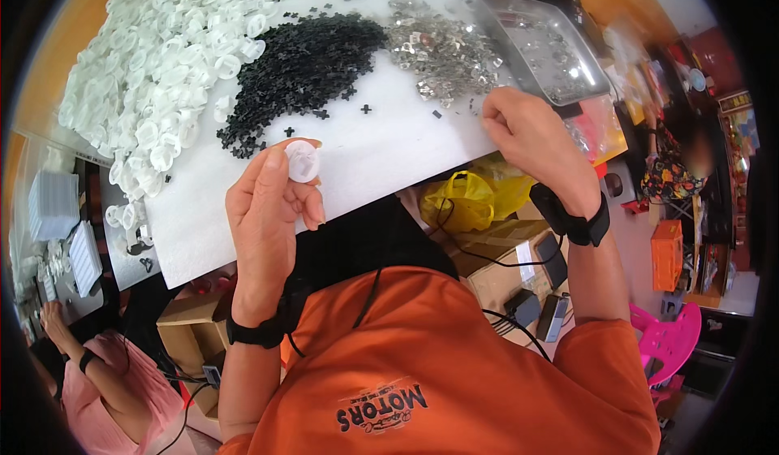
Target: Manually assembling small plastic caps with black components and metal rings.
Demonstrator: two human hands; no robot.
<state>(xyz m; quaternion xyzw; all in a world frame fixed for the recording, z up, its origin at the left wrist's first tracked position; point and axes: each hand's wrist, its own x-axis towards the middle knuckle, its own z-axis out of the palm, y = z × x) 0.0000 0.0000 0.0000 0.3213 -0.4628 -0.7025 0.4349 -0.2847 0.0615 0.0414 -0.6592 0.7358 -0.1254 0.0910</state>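
My left hand (268, 199) pinches a round white plastic cap (303, 162) between thumb and fingers, above the near part of the white tabletop sheet (398, 142). At the right, my right hand (531, 134) is closed with its fingers curled inward; anything in them is hidden. It rests at the sheet's right side, just nearer than a pile of small shiny metal pieces (446, 57). Beyond my left hand lies a heap of small black cross-shaped pieces (304, 65), a few scattered around it. A large pile of similar white plastic caps (154, 73) covers the left side.
A clear plastic tray (560, 65) with metal bits stands at the far right. Below the table edge are a yellow plastic bag (462, 199) and cardboard boxes (503, 264). A pink-sleeved person (114, 382) works at the lower left. A pink stool (669, 341) stands at right.
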